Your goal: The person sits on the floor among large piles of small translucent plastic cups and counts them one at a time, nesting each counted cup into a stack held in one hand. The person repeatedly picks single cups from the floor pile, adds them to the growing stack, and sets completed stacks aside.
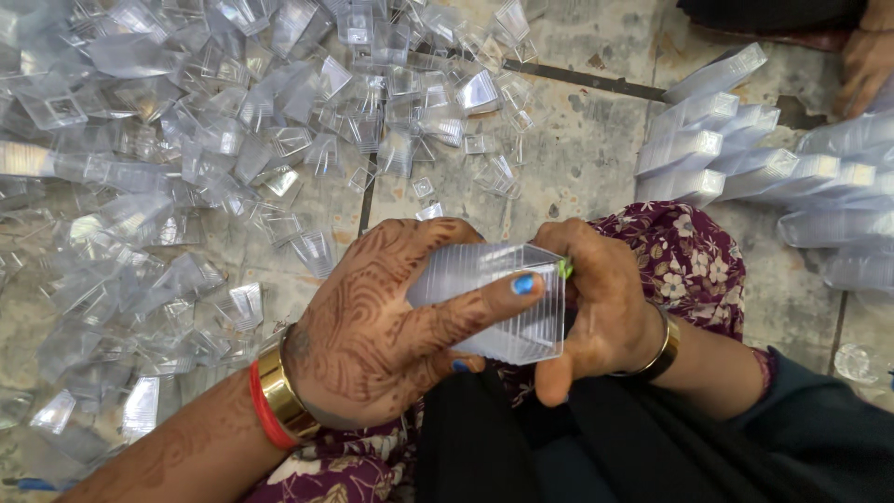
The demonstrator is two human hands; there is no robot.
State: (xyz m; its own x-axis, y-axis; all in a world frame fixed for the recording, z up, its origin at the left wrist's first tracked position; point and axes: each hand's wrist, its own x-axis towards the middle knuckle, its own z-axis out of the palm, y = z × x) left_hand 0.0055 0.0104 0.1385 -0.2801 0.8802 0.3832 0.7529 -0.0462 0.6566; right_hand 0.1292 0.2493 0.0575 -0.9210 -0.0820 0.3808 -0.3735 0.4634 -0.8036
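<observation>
The left hand (372, 326) wraps a stack of clear plastic cups (494, 303), forefinger across its side; the right hand (601, 307) grips its end.

Both hands, left (372, 326) and right (596, 312), grip seemingly nested clear cups (494, 298).

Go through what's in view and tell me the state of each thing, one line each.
Stack of clear plastic cups: nested, lying sideways, held in both hands.
Left hand: fingers wrapped round the stack.
Right hand: gripping the stack's open end.
Loose clear cups: scattered singly over the tiled floor, mostly tipped over.
Stacked cup rows: nested in long stacks, lying on the floor at right.
Another person's hand: at top right, near those stacks.
</observation>
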